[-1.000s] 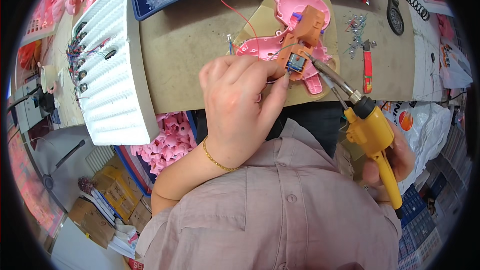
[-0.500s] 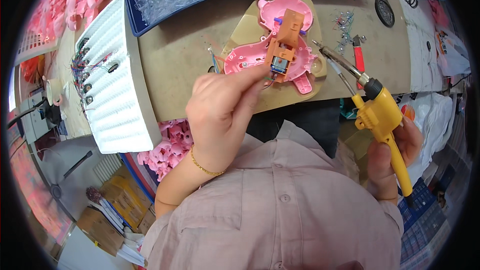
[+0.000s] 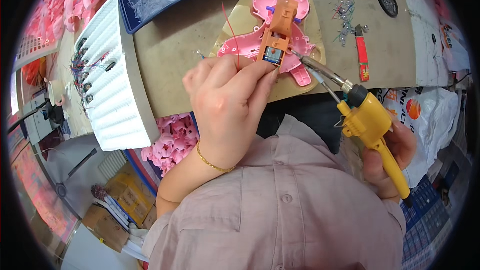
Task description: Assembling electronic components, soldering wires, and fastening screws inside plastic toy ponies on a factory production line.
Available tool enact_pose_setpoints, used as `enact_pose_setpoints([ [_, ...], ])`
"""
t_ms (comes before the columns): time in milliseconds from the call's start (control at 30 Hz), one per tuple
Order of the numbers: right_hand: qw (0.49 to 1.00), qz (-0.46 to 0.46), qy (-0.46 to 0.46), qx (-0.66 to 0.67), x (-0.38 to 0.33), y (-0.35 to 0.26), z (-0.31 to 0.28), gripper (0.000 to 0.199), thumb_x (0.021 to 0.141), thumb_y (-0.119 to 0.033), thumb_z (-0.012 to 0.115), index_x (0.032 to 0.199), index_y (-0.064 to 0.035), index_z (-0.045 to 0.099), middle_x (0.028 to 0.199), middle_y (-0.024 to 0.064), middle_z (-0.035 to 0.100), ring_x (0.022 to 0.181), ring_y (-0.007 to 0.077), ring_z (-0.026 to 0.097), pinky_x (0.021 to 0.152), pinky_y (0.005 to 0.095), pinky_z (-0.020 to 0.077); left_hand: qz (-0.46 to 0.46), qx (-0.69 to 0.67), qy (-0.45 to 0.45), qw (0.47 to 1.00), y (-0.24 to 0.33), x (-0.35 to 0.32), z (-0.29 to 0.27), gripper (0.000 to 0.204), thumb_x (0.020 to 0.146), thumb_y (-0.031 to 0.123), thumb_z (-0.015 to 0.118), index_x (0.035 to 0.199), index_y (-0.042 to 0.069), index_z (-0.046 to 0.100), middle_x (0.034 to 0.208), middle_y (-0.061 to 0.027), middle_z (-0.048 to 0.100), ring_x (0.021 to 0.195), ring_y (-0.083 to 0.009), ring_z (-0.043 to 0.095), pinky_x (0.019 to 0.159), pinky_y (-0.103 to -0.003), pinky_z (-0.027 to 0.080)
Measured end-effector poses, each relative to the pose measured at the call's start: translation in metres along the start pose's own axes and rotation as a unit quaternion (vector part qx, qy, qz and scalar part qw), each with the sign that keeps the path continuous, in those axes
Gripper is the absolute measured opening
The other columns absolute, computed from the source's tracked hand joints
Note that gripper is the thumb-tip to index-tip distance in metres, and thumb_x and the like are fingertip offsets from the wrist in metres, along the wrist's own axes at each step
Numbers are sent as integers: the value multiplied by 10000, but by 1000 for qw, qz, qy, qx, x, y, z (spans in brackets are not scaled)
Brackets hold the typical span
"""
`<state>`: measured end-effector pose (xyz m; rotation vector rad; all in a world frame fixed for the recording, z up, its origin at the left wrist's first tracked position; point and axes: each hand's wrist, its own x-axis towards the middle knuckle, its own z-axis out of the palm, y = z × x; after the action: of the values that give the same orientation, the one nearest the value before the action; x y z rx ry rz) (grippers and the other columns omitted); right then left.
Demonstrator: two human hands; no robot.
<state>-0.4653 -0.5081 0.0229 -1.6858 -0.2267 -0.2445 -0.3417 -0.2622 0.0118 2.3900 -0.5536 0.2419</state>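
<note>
One soldering iron [image 3: 369, 119] now nearer orange housing [image 3: 285, 16] | right fingers [image 3: 404, 142] gripping | left fingers [image 3: 261, 93] pinched, object unclear

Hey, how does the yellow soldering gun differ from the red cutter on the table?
The yellow soldering gun is held in the right hand; the red cutter lies on the tabletop. The gun is bulky and branched, the cutter slim and straight. The gun's metal tip is at the orange housing, the cutter well apart from it. Both are handheld tools.
</note>
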Motion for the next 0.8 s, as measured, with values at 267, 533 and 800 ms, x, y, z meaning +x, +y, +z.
enact_pose_setpoints([
  [267, 993, 15, -84, 77, 10, 1, 5, 602, 830, -76, 688, 1338, -66, 364, 1254, 358, 452, 1096, 377, 553, 930, 437, 446, 1, 14, 9, 1000, 1, -1, 1, 116, 710, 156, 744, 808, 129, 687, 766, 18, 584, 777, -184, 530, 757, -322, 332],
  [533, 991, -20, -70, 112, 21, 6, 19, 588, 817, -59, 677, 1331, -19, 394, 1231, 334, 480, 1052, 345, 567, 875, 379, 466, -4, 15, -1, 1000, 3, 1, 0, 107, 701, 144, 741, 782, 128, 674, 767, 17, 584, 789, -190, 539, 766, -326, 341],
  [800, 991, -69, -79, 89, 9, 12, 0, 588, 837, -112, 653, 1337, 14, 370, 1244, 320, 481, 1078, 321, 559, 885, 360, 465, -3, 15, -2, 1000, 3, 1, -1, 103, 697, 134, 736, 774, 127, 668, 767, 17, 580, 791, -192, 537, 770, -330, 341],
])
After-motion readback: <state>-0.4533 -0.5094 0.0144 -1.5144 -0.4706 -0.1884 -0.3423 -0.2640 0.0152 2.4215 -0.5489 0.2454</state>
